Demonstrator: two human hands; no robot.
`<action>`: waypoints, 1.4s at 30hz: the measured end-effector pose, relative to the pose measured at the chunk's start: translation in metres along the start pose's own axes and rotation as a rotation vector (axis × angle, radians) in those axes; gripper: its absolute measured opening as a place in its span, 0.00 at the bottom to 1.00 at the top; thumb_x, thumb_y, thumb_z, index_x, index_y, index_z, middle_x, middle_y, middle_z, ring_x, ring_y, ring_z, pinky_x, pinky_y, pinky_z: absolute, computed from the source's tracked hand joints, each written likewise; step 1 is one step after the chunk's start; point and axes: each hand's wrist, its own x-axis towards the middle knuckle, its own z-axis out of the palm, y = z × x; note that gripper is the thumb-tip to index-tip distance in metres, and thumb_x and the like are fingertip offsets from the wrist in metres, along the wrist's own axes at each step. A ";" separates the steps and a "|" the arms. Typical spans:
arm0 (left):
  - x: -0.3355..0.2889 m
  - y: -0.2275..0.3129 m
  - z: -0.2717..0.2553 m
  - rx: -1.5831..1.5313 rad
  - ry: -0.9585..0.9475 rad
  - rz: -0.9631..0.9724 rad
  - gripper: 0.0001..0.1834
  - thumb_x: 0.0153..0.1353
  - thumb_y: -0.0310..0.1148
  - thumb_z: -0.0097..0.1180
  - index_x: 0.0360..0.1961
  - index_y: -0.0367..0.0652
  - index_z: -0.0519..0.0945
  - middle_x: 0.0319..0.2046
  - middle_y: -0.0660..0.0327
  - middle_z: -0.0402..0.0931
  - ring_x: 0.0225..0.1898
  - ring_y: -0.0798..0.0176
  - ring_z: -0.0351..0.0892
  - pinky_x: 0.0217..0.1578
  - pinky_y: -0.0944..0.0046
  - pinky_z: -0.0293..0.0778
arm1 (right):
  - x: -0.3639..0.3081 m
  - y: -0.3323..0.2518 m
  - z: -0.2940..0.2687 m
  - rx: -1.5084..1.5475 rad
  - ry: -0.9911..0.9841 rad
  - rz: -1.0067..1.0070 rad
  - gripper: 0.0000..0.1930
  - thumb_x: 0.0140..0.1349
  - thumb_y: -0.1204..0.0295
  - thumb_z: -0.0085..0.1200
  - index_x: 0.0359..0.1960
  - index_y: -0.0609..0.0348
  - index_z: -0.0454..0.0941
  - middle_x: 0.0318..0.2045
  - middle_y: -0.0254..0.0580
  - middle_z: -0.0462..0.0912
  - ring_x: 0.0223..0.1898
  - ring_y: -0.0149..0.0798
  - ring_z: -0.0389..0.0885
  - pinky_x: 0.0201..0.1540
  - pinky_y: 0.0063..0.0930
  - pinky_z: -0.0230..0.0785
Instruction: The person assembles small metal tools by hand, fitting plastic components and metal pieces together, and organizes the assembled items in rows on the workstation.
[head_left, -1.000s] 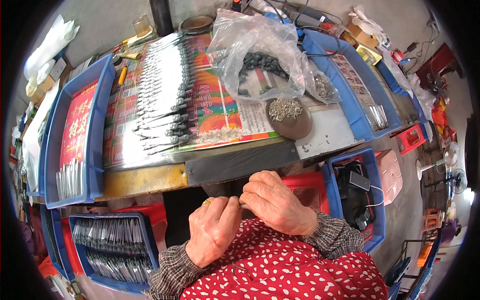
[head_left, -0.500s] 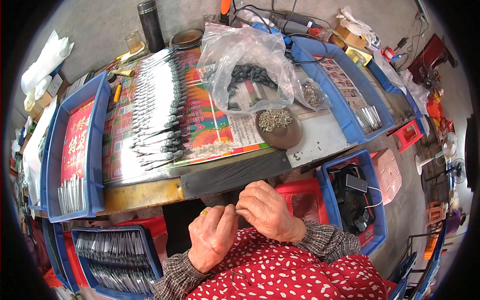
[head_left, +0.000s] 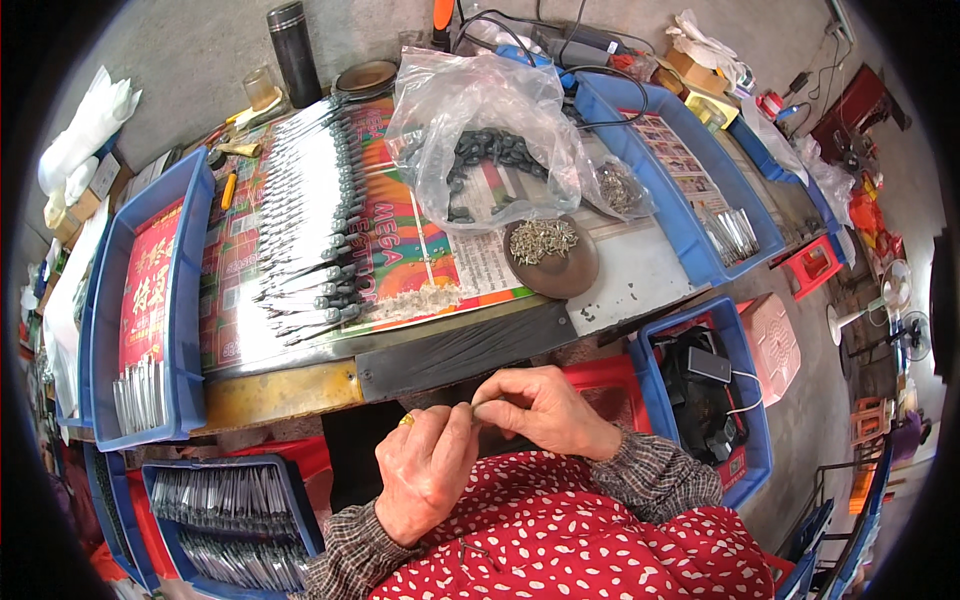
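Note:
My left hand [head_left: 425,475] and my right hand [head_left: 548,415] meet fingertip to fingertip in front of the bench edge, above my red spotted apron [head_left: 560,520]. Both are closed in a pinch on something small and dark, mostly hidden by the fingers. Beyond them, a brown dish [head_left: 575,275] holds a heap of small metal pieces [head_left: 540,241]. Behind it lies an open clear plastic bag [head_left: 425,100] with black parts [head_left: 497,150] inside. A long row of silvery pieces with dark ends [head_left: 312,200] covers the left half of the bench.
Blue trays stand on the bench at left [head_left: 190,300] and right [head_left: 690,240], each with silvery strips. Below are a blue crate of bundled pieces [head_left: 225,515] at left, and a red stool [head_left: 610,385] and another blue crate [head_left: 655,400] at right. A black flask [head_left: 293,60] stands behind.
My right hand has turned, and its thumb and fingers now lie differently around the small thing. My left hand stays almost where it was. The view has shifted slightly.

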 end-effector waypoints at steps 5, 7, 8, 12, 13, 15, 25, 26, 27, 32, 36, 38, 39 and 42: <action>0.002 -0.003 -0.002 -0.006 -0.008 -0.031 0.17 0.45 0.21 0.67 0.39 0.36 0.79 0.27 0.57 0.75 0.23 0.58 0.76 0.23 0.62 0.72 | 0.015 -0.012 -0.044 -0.738 0.441 -0.452 0.11 0.58 0.72 0.61 0.41 0.64 0.80 0.30 0.42 0.80 0.32 0.40 0.78 0.37 0.31 0.71; 0.000 -0.008 -0.002 -0.031 0.003 -0.048 0.17 0.45 0.20 0.67 0.39 0.36 0.79 0.28 0.56 0.76 0.25 0.56 0.78 0.25 0.60 0.74 | 0.022 -0.009 -0.070 -1.012 0.593 -0.466 0.15 0.55 0.69 0.63 0.43 0.63 0.80 0.32 0.44 0.78 0.36 0.47 0.75 0.41 0.38 0.70; 0.000 -0.009 -0.002 -0.035 0.003 -0.044 0.17 0.45 0.20 0.67 0.39 0.36 0.79 0.28 0.56 0.76 0.25 0.56 0.78 0.25 0.60 0.74 | 0.026 -0.006 -0.081 -1.015 0.597 -0.465 0.15 0.55 0.69 0.63 0.43 0.63 0.80 0.32 0.44 0.78 0.36 0.47 0.75 0.41 0.38 0.70; -0.003 -0.013 -0.005 -0.019 -0.018 -0.098 0.17 0.45 0.20 0.67 0.39 0.36 0.79 0.30 0.55 0.77 0.27 0.54 0.79 0.26 0.59 0.75 | 0.037 0.009 -0.100 -1.151 0.619 -0.474 0.19 0.55 0.66 0.63 0.46 0.64 0.79 0.40 0.45 0.77 0.45 0.49 0.72 0.48 0.40 0.68; -0.003 -0.013 -0.006 -0.028 -0.031 -0.145 0.18 0.44 0.19 0.67 0.39 0.36 0.80 0.30 0.54 0.78 0.28 0.53 0.79 0.28 0.58 0.75 | 0.040 0.011 -0.101 -1.181 0.623 -0.466 0.19 0.55 0.65 0.63 0.46 0.63 0.79 0.40 0.44 0.77 0.45 0.49 0.71 0.48 0.40 0.67; -0.003 -0.013 -0.007 -0.031 -0.043 -0.191 0.18 0.43 0.19 0.67 0.39 0.36 0.80 0.30 0.54 0.79 0.30 0.51 0.80 0.30 0.57 0.76 | 0.043 0.012 -0.101 -1.207 0.626 -0.464 0.20 0.56 0.63 0.63 0.46 0.62 0.79 0.41 0.43 0.77 0.45 0.48 0.71 0.48 0.41 0.67; -0.003 -0.014 -0.002 -0.048 -0.030 -0.197 0.15 0.45 0.20 0.68 0.37 0.38 0.80 0.29 0.55 0.79 0.28 0.53 0.81 0.28 0.59 0.77 | 0.040 0.010 -0.104 -1.260 0.578 -0.461 0.20 0.55 0.59 0.62 0.43 0.60 0.79 0.39 0.42 0.76 0.45 0.47 0.70 0.48 0.40 0.63; -0.003 -0.015 -0.003 -0.034 -0.027 -0.197 0.15 0.45 0.20 0.68 0.37 0.38 0.80 0.29 0.55 0.79 0.28 0.53 0.81 0.28 0.59 0.77 | 0.039 0.008 -0.102 -1.252 0.577 -0.473 0.20 0.55 0.59 0.62 0.43 0.60 0.79 0.39 0.42 0.76 0.45 0.47 0.70 0.48 0.40 0.63; -0.004 -0.015 -0.004 -0.047 -0.032 -0.207 0.15 0.45 0.20 0.68 0.37 0.38 0.80 0.29 0.55 0.79 0.28 0.53 0.81 0.28 0.59 0.77 | 0.037 0.005 -0.102 -1.218 0.535 -0.458 0.20 0.55 0.59 0.62 0.42 0.61 0.79 0.39 0.41 0.76 0.45 0.47 0.70 0.48 0.40 0.63; -0.009 -0.014 -0.008 -0.057 -0.039 -0.250 0.14 0.46 0.19 0.67 0.37 0.37 0.81 0.29 0.55 0.79 0.28 0.53 0.81 0.28 0.60 0.77 | 0.032 -0.004 -0.094 -1.117 0.465 -0.448 0.16 0.53 0.61 0.63 0.38 0.60 0.80 0.36 0.39 0.75 0.44 0.45 0.70 0.48 0.40 0.61; -0.009 -0.012 -0.011 -0.058 -0.045 -0.250 0.14 0.46 0.20 0.67 0.36 0.37 0.81 0.29 0.55 0.79 0.28 0.53 0.81 0.28 0.59 0.77 | 0.029 -0.006 -0.089 -0.994 0.463 -0.427 0.09 0.51 0.68 0.63 0.30 0.59 0.79 0.31 0.38 0.75 0.41 0.45 0.71 0.46 0.39 0.61; -0.009 -0.012 -0.011 -0.081 -0.054 -0.258 0.14 0.46 0.20 0.67 0.36 0.37 0.81 0.28 0.55 0.79 0.27 0.52 0.81 0.28 0.59 0.76 | 0.029 -0.005 -0.085 -0.952 0.477 -0.409 0.07 0.50 0.71 0.63 0.28 0.59 0.79 0.29 0.37 0.75 0.40 0.45 0.71 0.45 0.39 0.62; -0.010 -0.011 -0.012 -0.086 -0.058 -0.268 0.14 0.46 0.20 0.67 0.36 0.37 0.81 0.28 0.55 0.79 0.27 0.52 0.81 0.28 0.59 0.76 | 0.028 -0.005 -0.082 -0.919 0.488 -0.434 0.06 0.49 0.74 0.62 0.27 0.60 0.78 0.28 0.38 0.75 0.38 0.45 0.72 0.43 0.38 0.63; -0.007 -0.011 -0.019 -0.106 -0.072 -0.256 0.14 0.46 0.22 0.67 0.37 0.39 0.79 0.26 0.56 0.76 0.25 0.53 0.78 0.25 0.58 0.74 | 0.024 -0.011 -0.062 -0.820 0.478 -0.495 0.05 0.49 0.79 0.62 0.26 0.60 0.77 0.27 0.38 0.76 0.34 0.44 0.73 0.38 0.36 0.65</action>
